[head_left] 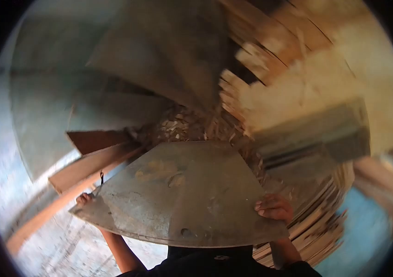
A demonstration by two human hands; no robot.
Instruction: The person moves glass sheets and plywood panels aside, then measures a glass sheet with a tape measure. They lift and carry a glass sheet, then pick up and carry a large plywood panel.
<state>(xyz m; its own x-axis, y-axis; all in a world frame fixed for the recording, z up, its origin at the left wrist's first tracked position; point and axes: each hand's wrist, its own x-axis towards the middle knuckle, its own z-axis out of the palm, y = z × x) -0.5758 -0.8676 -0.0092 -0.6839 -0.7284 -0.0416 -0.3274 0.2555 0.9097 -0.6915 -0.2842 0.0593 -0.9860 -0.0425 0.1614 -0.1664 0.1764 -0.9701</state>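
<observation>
The person is holding a stained grey sheet [187,194] flat before the chest, low in view at 6 o'clock. The left hand [85,199] is gripping its edge at 8 o'clock, while the right hand [274,207] is curling fingers over the edge at 4 o'clock. Wood scraps [182,127] are lying just beyond the sheet, with brown planks [95,159] at 9 o'clock and stacked thin strips [318,226] at 4 o'clock.

Mostly hidden behind grey panel [192,194] at lower left: left hand [84,199], fingertips only. Smeared by motion blur at upper right: stacked wood [270,51], detail unreadable.
</observation>
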